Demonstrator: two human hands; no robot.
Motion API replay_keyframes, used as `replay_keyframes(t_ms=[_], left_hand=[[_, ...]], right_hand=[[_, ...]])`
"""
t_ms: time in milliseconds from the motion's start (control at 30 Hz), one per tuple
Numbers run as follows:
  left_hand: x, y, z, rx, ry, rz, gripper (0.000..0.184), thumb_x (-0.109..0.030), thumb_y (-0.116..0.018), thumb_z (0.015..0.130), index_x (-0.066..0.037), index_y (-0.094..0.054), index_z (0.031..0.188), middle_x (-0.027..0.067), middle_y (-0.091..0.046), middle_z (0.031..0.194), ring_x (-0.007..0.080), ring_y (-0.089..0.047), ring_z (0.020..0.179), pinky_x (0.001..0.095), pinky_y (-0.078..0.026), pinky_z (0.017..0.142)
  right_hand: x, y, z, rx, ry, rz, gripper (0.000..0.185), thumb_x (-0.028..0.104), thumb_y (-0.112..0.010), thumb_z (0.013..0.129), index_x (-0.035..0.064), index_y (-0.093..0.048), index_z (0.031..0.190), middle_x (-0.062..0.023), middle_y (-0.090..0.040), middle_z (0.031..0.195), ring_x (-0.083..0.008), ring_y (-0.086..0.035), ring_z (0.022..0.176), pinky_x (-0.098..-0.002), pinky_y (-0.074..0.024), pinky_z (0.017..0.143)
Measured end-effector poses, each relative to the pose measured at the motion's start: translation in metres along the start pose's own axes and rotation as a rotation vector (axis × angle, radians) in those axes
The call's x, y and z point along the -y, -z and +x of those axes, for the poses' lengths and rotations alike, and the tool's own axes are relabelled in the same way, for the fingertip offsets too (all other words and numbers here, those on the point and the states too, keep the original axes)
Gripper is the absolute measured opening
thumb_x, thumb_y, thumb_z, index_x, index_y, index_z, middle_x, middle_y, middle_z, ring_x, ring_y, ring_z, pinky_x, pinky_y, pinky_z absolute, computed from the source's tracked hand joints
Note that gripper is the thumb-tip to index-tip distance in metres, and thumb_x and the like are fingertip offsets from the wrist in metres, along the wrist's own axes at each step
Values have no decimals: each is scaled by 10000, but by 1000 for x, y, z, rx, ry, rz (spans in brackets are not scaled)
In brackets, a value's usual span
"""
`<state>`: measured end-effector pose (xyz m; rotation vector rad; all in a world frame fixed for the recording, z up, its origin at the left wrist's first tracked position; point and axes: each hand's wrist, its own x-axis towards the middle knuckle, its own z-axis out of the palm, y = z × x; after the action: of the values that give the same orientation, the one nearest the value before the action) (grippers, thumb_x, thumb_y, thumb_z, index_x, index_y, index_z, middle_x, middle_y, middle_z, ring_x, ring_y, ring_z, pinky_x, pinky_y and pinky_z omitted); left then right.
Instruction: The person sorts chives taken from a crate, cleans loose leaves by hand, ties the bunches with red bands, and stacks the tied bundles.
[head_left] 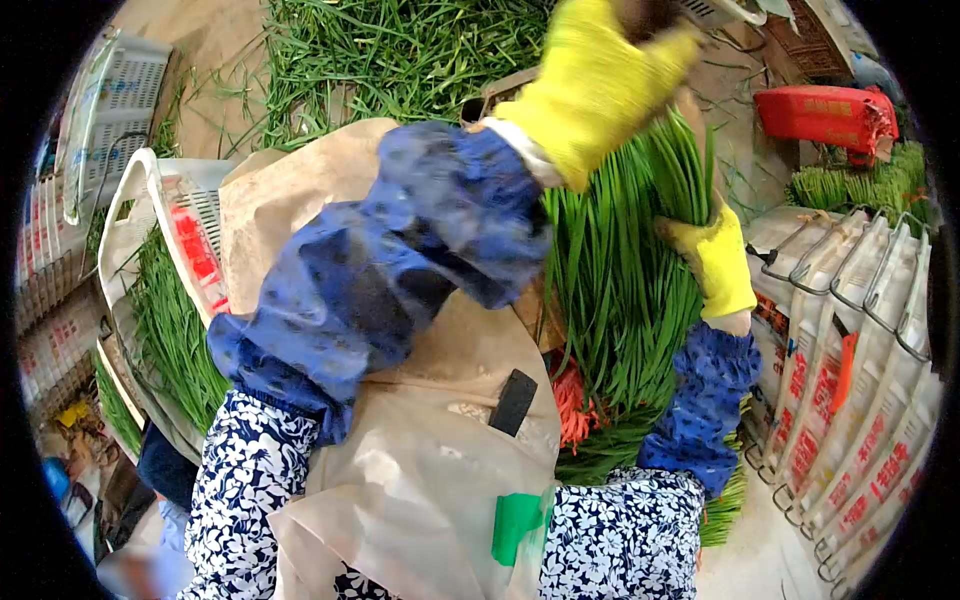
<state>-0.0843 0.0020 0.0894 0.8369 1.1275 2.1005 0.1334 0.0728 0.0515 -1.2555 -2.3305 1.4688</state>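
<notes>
Hands apart, both in yellow gloves; my right hand was closed around a bunch of green leaves, at its lower right side; the bunch lay over the upper right part of a heap of long leaves, to the right of my apron. My left hand was raised to the upper left of the bunch, its arm reaching across in front of me; the glove was blurred, with a dark brown shape beside its fingers; I could not tell whether it gripped anything.

Red strings showed below the heap, near the apron's edge; a dark rectangular piece and a piece of green tape were on the apron. Loose grass-like leaves were spread on the floor beyond; at left, a white crate held more long greens; at right were white packs with red print and wire handles; farther up, a red package was near cut green stalks.
</notes>
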Motion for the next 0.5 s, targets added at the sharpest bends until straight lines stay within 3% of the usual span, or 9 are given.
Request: replay_keyframes(t_ms=[33, 67, 100, 133, 167, 233, 300, 400, 500], left_hand=[[14, -11, 0, 59, -60, 192, 409, -175, -691, 740, -125, -627, 1142, 113, -642, 906, 325, -631, 856, 468, -505, 783], [27, -19, 0, 96, -168, 352, 377, -177, -662, 782, -108, -619, 1151, 141, -650, 937, 344, -637, 883, 472, -507, 797], [42, -25, -3, 134, -277, 510, 347, -178, -632, 824, -90, -610, 1160, 168, -659, 968, 363, -644, 910, 475, -510, 811], [58, -29, -6, 160, -412, 681, 360, -146, -627, 822, -92, -620, 1178, 171, -648, 1016, 359, -632, 915, 425, -513, 809], [71, -25, -13, 336, -337, 959, 360, -159, -619, 832, -109, -621, 1188, 170, -654, 1029, 351, -638, 942, 429, -516, 827], [92, -3, -26, 563, -168, 1223, 397, -186, -615, 840, -127, -598, 1232, 171, -649, 1061, 347, -626, 990, 437, -505, 857], [98, -5, -22, 564, -166, 1130, 424, -230, -594, 855, -139, -582, 1269, 150, -642, 1126, 344, -609, 1054, 448, -479, 910], [88, 1, 2, 770, -159, 1304, 409, -279, -580, 865, -147, -595, 1252, 141, -653, 1126, 356, -607, 1068, 464, -471, 932], [68, -6, 29, 1058, 38, 1427, 347, -360, -650, 835, -195, -694, 1137, 84, -704, 1073, 294, -658, 1029, 451, -500, 875]], right_hand=[[-8, -5, 6, 13, -54, 77, 532, 60, -754, 701, -13, -591, 1202, -131, -707, 1025, -214, -670, 878, -333, -516, 824], [-19, -9, 13, 22, -108, 151, 551, 86, -761, 696, -8, -588, 1210, -153, -708, 1025, -242, -680, 887, -347, -518, 822], [-51, -9, 29, 28, -37, -135, 611, 153, -770, 675, 7, -576, 1236, -206, -696, 1036, -329, -677, 940, -386, -511, 837], [-37, -9, 27, 25, -29, -219, 608, 145, -765, 691, 1, -565, 1246, -186, -698, 1027, -280, -676, 924, -367, -511, 831], [-21, -10, 24, 22, -21, -304, 604, 136, -760, 707, -6, -554, 1257, -166, -700, 1018, -232, -675, 908, -349, -511, 825], [-15, -19, 17, -2, 14, -351, 622, 143, -736, 703, 0, -536, 1274, -204, -692, 1006, -274, -681, 931, -361, -509, 820], [-21, -17, 18, -4, -23, -446, 624, 142, -712, 706, 8, -526, 1287, -214, -692, 987, -297, -680, 915, -368, -508, 804], [-16, -17, 16, 7, 10, -358, 626, 149, -720, 711, 16, -526, 1291, -218, -694, 960, -329, -675, 889, -374, -511, 792], [-22, -18, 16, -6, -60, -374, 627, 162, -733, 721, 19, -525, 1295, -203, -693, 958, -307, -672, 866, -374, -510, 794]])
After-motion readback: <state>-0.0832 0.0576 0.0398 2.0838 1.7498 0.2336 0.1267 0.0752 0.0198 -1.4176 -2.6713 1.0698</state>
